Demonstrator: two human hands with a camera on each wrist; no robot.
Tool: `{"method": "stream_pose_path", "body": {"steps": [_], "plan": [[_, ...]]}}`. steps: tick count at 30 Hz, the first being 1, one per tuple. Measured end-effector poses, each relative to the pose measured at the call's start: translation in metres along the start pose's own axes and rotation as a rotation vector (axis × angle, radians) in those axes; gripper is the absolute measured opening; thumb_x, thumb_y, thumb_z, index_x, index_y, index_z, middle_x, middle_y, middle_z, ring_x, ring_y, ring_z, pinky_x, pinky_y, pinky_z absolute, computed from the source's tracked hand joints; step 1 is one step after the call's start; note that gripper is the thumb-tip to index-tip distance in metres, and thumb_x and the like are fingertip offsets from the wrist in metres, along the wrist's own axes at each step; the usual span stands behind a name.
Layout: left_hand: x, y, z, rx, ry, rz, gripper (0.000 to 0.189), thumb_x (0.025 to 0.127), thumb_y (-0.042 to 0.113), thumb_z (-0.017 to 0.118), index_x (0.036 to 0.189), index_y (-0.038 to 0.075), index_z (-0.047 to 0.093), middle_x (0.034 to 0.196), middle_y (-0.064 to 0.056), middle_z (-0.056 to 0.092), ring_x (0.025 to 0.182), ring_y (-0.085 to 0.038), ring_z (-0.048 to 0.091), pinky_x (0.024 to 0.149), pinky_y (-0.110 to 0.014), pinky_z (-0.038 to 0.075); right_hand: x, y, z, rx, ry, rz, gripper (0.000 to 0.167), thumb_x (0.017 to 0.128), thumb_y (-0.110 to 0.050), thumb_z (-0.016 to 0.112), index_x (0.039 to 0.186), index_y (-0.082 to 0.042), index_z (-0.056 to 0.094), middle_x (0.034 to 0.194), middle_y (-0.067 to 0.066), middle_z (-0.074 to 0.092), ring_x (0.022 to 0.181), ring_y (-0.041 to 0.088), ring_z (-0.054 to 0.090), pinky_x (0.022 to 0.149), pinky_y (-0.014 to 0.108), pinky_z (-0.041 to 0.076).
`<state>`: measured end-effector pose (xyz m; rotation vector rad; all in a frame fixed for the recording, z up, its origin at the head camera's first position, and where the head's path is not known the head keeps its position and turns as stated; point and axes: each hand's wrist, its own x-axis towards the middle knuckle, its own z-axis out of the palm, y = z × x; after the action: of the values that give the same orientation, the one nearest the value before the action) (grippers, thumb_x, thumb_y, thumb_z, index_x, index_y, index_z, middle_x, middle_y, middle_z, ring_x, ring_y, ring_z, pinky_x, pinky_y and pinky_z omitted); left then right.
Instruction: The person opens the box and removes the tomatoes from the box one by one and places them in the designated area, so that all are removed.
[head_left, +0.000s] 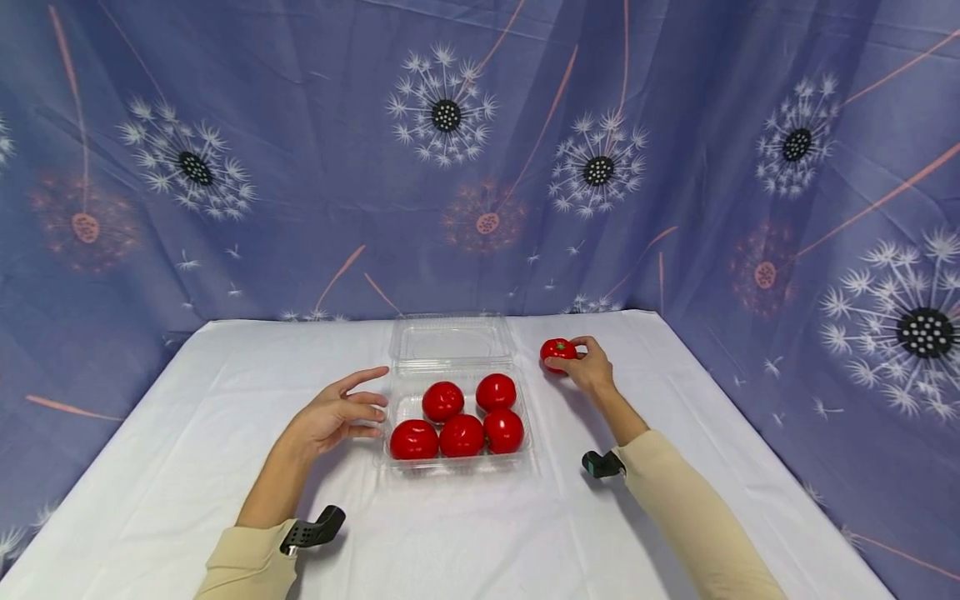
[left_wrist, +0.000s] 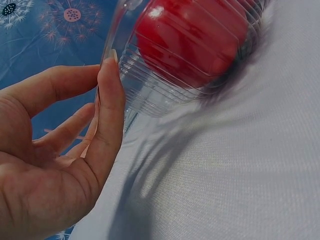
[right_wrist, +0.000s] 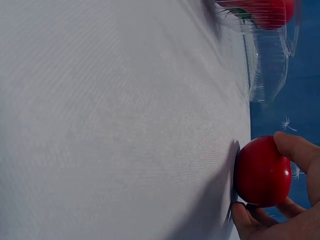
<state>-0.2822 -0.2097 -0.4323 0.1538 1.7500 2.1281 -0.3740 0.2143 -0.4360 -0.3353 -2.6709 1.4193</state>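
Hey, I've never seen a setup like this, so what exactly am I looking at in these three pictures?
There's no machine doing the work here, just a person's two bare hands. The wide picture comes from a camera worn on the head, looking forward and down. The two closer ones come from wrist cameras, one for each hand. On the white cloth sits a clear plastic box, its lid open, with five red tomatoes inside. Right of the box, the right hand grips a sixth tomato. The left hand is at the box's left side; whether it touches it is hard to tell.
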Motion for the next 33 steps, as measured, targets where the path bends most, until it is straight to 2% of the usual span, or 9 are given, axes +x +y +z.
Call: {"method": "stream_pose_path", "body": {"steps": [12,17,21,26,29,33], "plan": [[-0.005,0.001,-0.003,0.007,0.010,0.014,0.081,0.086,-0.011,0.065,0.157,0.008,0.033,0.103,-0.008,0.066,0.079,-0.014,0.070,0.071,-0.036,0.064,0.005,-0.008,0.002,-0.008,-0.020,0.028,0.065,0.082,-0.036,0.082,0.133,-0.009,0.052,0.133,0.023,0.062,0.128,0.038,0.052,0.110,0.053,0.040],[-0.003,0.000,-0.003,0.009,-0.003,0.012,0.081,0.086,-0.010,0.065,0.158,0.008,0.032,0.104,-0.009,0.065,0.080,-0.014,0.070,0.072,-0.035,0.064,0.004,-0.007,0.000,-0.004,-0.018,0.035,0.069,0.082,-0.035,0.082,0.137,-0.008,0.050,0.137,0.024,0.060,0.131,0.039,0.050,0.112,0.053,0.039],[-0.003,-0.004,-0.003,0.024,-0.002,0.005,0.082,0.087,-0.009,0.066,0.159,0.008,0.030,0.106,-0.010,0.064,0.081,-0.015,0.069,0.073,-0.035,0.064,0.003,-0.009,-0.002,0.009,-0.022,0.041,0.070,0.084,-0.033,0.081,0.141,-0.009,0.048,0.136,0.024,0.059,0.129,0.038,0.050,0.109,0.052,0.042],[-0.005,-0.003,-0.004,0.021,0.014,0.003,0.083,0.086,-0.010,0.066,0.159,0.009,0.031,0.105,-0.009,0.066,0.081,-0.015,0.069,0.072,-0.035,0.064,0.000,-0.020,-0.007,0.002,-0.004,-0.002,0.069,0.084,-0.033,0.081,0.142,-0.010,0.050,0.135,0.024,0.058,0.124,0.038,0.052,0.102,0.050,0.048],[-0.003,-0.002,-0.003,0.017,0.005,0.007,0.082,0.087,-0.009,0.066,0.159,0.009,0.031,0.104,-0.008,0.066,0.080,-0.014,0.069,0.072,-0.034,0.064,-0.003,-0.030,-0.011,-0.007,0.006,-0.037,0.069,0.084,-0.032,0.081,0.142,-0.011,0.051,0.136,0.024,0.058,0.126,0.039,0.051,0.103,0.050,0.048],[-0.001,0.000,-0.002,0.014,-0.006,0.004,0.082,0.087,-0.010,0.066,0.159,0.008,0.031,0.105,-0.010,0.065,0.080,-0.015,0.069,0.072,-0.035,0.064,-0.008,-0.045,-0.016,-0.005,-0.022,-0.073,0.071,0.084,-0.033,0.082,0.144,-0.014,0.051,0.139,0.023,0.057,0.128,0.038,0.051,0.106,0.051,0.048]]}}
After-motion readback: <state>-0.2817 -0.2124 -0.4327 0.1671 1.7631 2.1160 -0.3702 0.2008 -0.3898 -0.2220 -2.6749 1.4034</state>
